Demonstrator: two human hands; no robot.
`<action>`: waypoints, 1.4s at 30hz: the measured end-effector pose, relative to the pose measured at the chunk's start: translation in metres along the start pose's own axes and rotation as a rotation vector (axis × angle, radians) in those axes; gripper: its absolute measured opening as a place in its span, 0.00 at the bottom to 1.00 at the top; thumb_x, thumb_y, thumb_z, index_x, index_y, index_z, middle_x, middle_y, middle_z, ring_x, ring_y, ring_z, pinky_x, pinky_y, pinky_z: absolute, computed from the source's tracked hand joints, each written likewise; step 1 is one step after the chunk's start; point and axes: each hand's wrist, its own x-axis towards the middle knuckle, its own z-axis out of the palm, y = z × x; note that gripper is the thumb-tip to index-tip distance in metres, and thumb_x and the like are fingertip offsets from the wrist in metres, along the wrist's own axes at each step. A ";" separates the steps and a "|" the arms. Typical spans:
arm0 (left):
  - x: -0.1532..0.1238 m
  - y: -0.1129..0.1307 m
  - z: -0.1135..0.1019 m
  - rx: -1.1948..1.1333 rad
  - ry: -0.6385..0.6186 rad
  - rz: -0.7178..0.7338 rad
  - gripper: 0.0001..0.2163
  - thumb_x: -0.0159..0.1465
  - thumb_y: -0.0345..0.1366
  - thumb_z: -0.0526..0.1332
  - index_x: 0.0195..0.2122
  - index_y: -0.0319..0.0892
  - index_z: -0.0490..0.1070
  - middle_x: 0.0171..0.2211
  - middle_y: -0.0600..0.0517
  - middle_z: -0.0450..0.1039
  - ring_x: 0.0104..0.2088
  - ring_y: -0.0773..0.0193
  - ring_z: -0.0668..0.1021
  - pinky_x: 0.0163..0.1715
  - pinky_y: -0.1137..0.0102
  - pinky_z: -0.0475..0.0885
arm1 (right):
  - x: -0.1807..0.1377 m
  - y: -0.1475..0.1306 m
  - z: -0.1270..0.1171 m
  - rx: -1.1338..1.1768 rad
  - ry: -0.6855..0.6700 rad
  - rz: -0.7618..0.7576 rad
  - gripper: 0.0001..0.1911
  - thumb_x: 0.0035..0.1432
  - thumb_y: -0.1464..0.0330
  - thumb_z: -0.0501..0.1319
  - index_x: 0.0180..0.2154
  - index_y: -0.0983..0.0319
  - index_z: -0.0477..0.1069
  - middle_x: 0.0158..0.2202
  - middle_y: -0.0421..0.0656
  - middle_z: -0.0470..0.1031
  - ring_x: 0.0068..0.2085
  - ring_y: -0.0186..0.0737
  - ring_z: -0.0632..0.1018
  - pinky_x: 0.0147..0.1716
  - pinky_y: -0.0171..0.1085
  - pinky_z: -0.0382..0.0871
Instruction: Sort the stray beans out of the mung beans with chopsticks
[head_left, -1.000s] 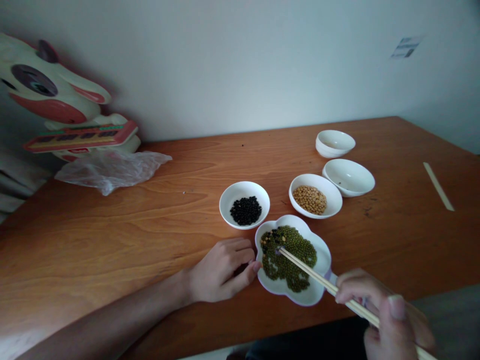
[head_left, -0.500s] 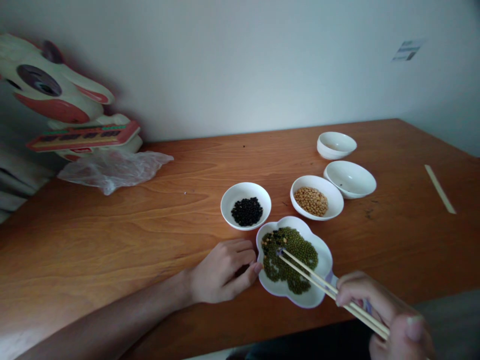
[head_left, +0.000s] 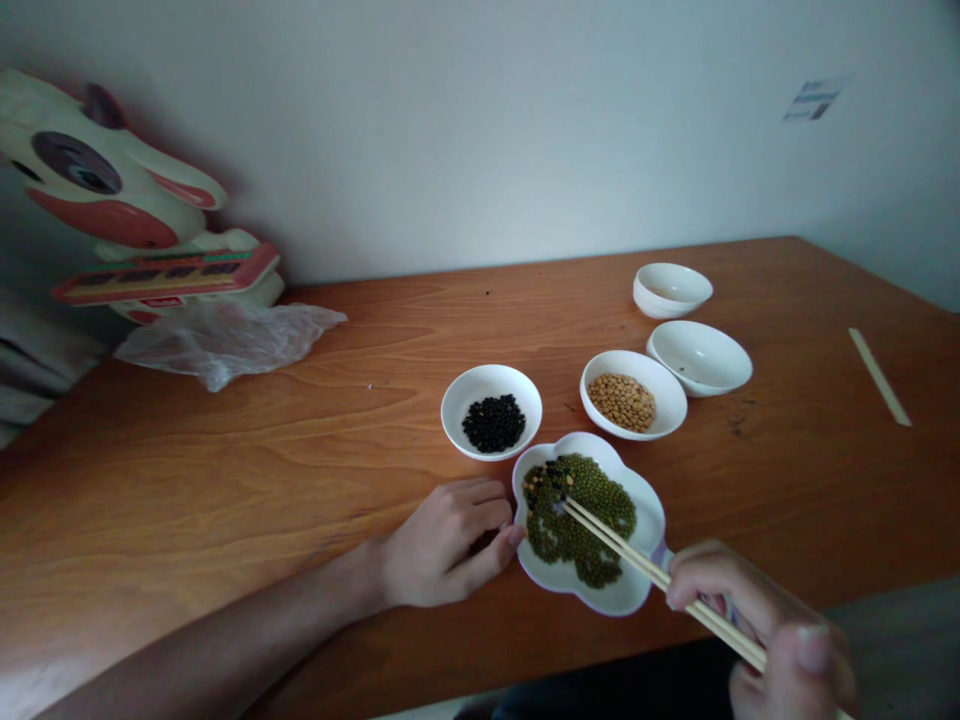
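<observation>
A white flower-shaped dish with a lilac rim holds green mung beans, with a few black and yellow beans mixed in at its upper left. My left hand rests on the table with curled fingers, thumb and forefinger at the dish's left rim. Wooden chopsticks are gripped in my right hand, by the dish's lower right. Their tips are close together among the beans; whether a bean is between them cannot be made out. Black beans fill part of a white bowl behind the dish.
Yellow soybeans lie in another white bowl. Behind it stand a white bowl with a few specks and a further bowl. A paper sleeve is at right; a plastic bag and cow toy are at left.
The chopstick tips have come together and shifted slightly right within the dish. My right hand has moved a little to the left. My left hand and the bowls stay put.
</observation>
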 end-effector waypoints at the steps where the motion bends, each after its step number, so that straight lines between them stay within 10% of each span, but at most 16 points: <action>1: 0.000 0.000 0.000 -0.001 0.000 0.000 0.14 0.79 0.36 0.50 0.33 0.44 0.61 0.34 0.50 0.69 0.35 0.62 0.71 0.37 0.66 0.66 | 0.001 -0.001 0.001 0.009 0.001 0.001 0.40 0.76 0.44 0.39 0.32 0.58 0.79 0.31 0.47 0.80 0.32 0.45 0.82 0.26 0.38 0.74; 19: -0.003 0.000 0.001 -0.024 -0.024 -0.036 0.13 0.79 0.36 0.50 0.34 0.44 0.61 0.35 0.51 0.69 0.36 0.62 0.71 0.38 0.67 0.66 | 0.004 -0.035 0.023 0.121 0.149 0.139 0.33 0.77 0.46 0.45 0.32 0.56 0.77 0.31 0.43 0.78 0.34 0.42 0.77 0.31 0.40 0.65; 28: -0.001 -0.002 0.001 -0.031 -0.019 -0.035 0.13 0.79 0.36 0.50 0.35 0.44 0.62 0.35 0.51 0.69 0.35 0.62 0.70 0.38 0.66 0.65 | 0.005 -0.013 0.008 0.052 -0.008 -0.077 0.36 0.78 0.47 0.37 0.34 0.57 0.75 0.29 0.42 0.78 0.29 0.39 0.78 0.24 0.36 0.66; 42: -0.001 0.000 0.000 -0.035 -0.023 -0.047 0.13 0.79 0.36 0.50 0.34 0.44 0.62 0.35 0.51 0.69 0.35 0.62 0.71 0.37 0.67 0.65 | 0.004 -0.014 0.003 0.048 -0.069 0.064 0.43 0.71 0.36 0.36 0.32 0.56 0.75 0.29 0.41 0.76 0.27 0.39 0.75 0.25 0.37 0.65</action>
